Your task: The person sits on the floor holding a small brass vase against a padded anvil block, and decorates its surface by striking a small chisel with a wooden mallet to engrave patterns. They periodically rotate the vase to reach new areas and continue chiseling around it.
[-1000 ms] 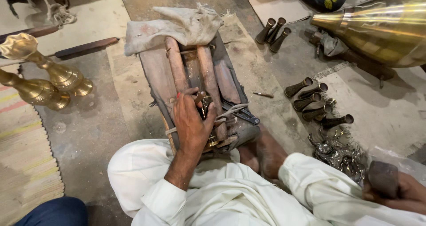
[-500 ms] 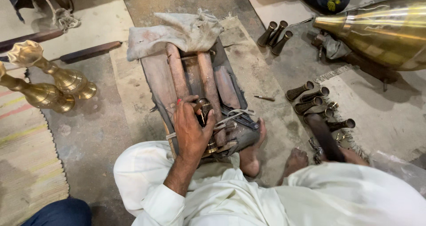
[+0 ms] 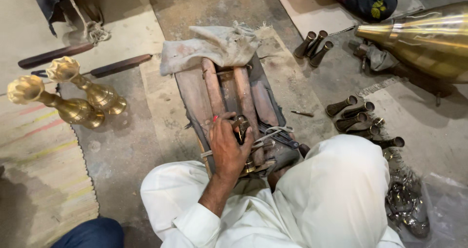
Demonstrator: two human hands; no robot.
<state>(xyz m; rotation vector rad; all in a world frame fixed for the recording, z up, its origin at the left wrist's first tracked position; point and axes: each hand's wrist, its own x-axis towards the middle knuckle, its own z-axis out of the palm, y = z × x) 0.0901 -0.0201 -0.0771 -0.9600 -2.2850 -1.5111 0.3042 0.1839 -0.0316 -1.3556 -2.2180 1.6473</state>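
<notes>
In the head view, the left hand [image 3: 228, 148] rests on a wooden block [image 3: 229, 102] that lies on the floor in front of the seated person. Its grip is closed around a small brass piece [image 3: 241, 127], which sits on the near half of the block, between the two long wooden bars. The right hand is hidden behind the white sleeve, so I cannot tell its grip. A grey cloth [image 3: 214, 47] covers the far edge of the block. Left of the block stand two brass stands [image 3: 73, 99], with open concrete floor between them and the block. Right of the block, dark metal tubes [image 3: 358, 117] lie near; the gap there is narrower. Beyond the tubes lies a large brass vessel [image 3: 424, 38].
</notes>
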